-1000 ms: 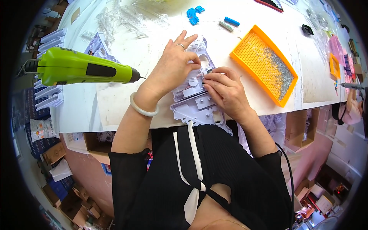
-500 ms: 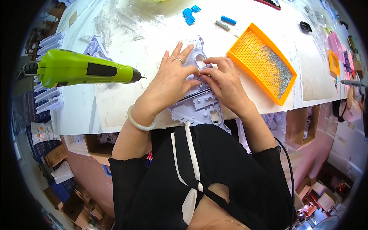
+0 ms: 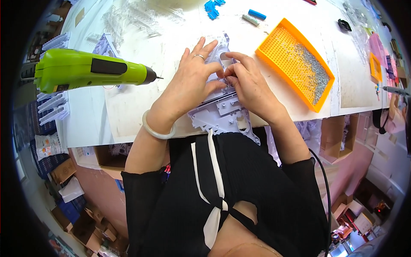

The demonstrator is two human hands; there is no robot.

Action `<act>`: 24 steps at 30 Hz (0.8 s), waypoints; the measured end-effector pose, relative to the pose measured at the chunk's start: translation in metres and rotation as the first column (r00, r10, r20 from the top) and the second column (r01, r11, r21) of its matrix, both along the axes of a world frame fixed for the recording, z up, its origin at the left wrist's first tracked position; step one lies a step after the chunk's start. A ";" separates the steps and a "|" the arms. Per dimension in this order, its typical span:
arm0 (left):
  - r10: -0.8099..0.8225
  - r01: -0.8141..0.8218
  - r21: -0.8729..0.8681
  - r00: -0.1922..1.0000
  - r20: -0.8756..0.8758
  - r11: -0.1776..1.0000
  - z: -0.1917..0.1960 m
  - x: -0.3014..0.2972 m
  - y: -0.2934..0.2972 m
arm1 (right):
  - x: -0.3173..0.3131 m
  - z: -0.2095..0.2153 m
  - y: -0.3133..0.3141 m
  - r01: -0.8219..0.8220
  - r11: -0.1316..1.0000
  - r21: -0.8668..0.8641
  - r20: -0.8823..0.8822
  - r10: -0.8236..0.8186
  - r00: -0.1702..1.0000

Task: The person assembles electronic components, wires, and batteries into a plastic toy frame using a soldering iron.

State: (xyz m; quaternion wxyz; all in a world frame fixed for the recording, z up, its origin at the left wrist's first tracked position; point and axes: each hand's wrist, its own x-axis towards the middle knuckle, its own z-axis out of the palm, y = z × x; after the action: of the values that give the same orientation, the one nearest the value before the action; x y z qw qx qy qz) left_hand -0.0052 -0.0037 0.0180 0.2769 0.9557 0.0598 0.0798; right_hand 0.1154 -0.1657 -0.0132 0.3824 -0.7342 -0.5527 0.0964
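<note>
Here both hands (image 3: 222, 81) press the lilac plastic panel (image 3: 222, 113) overhanging the table edge (image 3: 128, 132).

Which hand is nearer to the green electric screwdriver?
Left. The left hand rests on the pale plastic part, just right of the green electric screwdriver tip. The right hand lies farther right, beside the orange tray.

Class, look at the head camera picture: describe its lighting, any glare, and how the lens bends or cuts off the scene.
Head view: bright, even light, washing the white table pale near the top; soft shadow under both hands on the lilac plastic part; the table edge and the orange tray curve from fisheye distortion; a black rim cuts off the corners; the green screwdriver looks sharp.
</note>
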 end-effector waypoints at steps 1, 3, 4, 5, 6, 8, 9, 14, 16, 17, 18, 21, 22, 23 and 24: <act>0.004 -0.004 -0.005 1.000 -0.004 1.000 -0.001 0.000 0.000 | 0.000 -0.001 0.000 0.001 1.000 -0.002 -0.032 -0.001 0.999; 0.009 -0.009 -0.013 1.000 -0.010 1.000 -0.003 0.000 0.000 | 0.001 -0.001 -0.001 0.003 1.000 -0.006 -0.065 -0.003 0.998; 0.029 -0.029 -0.048 1.000 0.003 0.998 -0.004 0.000 0.000 | 0.002 0.000 -0.002 -0.007 1.000 0.001 -0.035 0.007 0.999; 0.050 -0.048 -0.084 0.999 0.015 0.995 -0.004 0.001 0.000 | 0.003 0.001 -0.002 -0.016 1.000 0.008 -0.005 0.016 1.000; 0.048 -0.047 -0.085 0.999 0.015 0.995 -0.004 0.001 0.000 | 0.004 0.004 -0.002 -0.014 1.000 0.007 -0.005 0.014 1.000; 0.019 -0.018 -0.064 1.000 0.015 0.998 -0.004 0.002 0.001 | 0.006 0.008 -0.002 -0.054 0.998 -0.017 0.094 0.055 0.994; 0.020 -0.019 -0.064 1.000 0.015 0.998 -0.005 0.002 0.003 | 0.006 0.009 -0.002 -0.055 0.998 -0.017 0.094 0.057 0.994; -0.016 0.017 -0.036 0.999 0.029 0.999 -0.004 0.003 0.011 | 0.008 0.016 -0.004 -0.100 0.990 -0.101 0.218 0.120 0.969; -0.032 0.032 -0.017 0.999 0.010 0.999 -0.004 0.005 0.013 | 0.007 0.019 -0.007 -0.099 0.988 -0.121 0.269 0.129 0.954; -0.053 0.053 0.003 0.999 -0.011 0.999 -0.003 0.006 0.014 | 0.006 0.020 -0.008 -0.091 0.986 -0.140 0.319 0.132 0.939; -0.052 0.052 0.004 0.999 -0.010 0.999 -0.002 0.008 0.014 | 0.004 0.021 -0.009 -0.092 0.986 -0.140 0.320 0.133 0.938; -0.053 0.057 0.050 0.996 -0.078 0.997 0.002 0.011 0.014 | 0.001 0.021 -0.011 -0.062 0.986 -0.155 0.369 0.116 0.922; -0.045 0.049 0.066 0.997 -0.069 0.997 0.002 0.011 0.013 | 0.001 0.019 -0.011 -0.065 0.985 -0.157 0.294 0.109 0.949; -0.037 0.042 0.082 0.997 -0.060 0.996 0.003 0.011 0.012 | 0.000 0.016 -0.011 -0.067 0.985 -0.159 0.217 0.101 0.971; -0.044 0.048 0.082 0.997 -0.061 0.995 0.005 0.011 0.011 | 0.000 0.013 -0.012 -0.061 0.985 -0.158 0.216 0.095 0.972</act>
State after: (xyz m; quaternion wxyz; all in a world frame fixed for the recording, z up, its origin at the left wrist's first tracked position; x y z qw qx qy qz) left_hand 0.0060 0.0077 0.0225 0.2365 0.9695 0.0424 0.0477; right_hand 0.1151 -0.1777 -0.0006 0.2573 -0.7447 -0.6118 0.0697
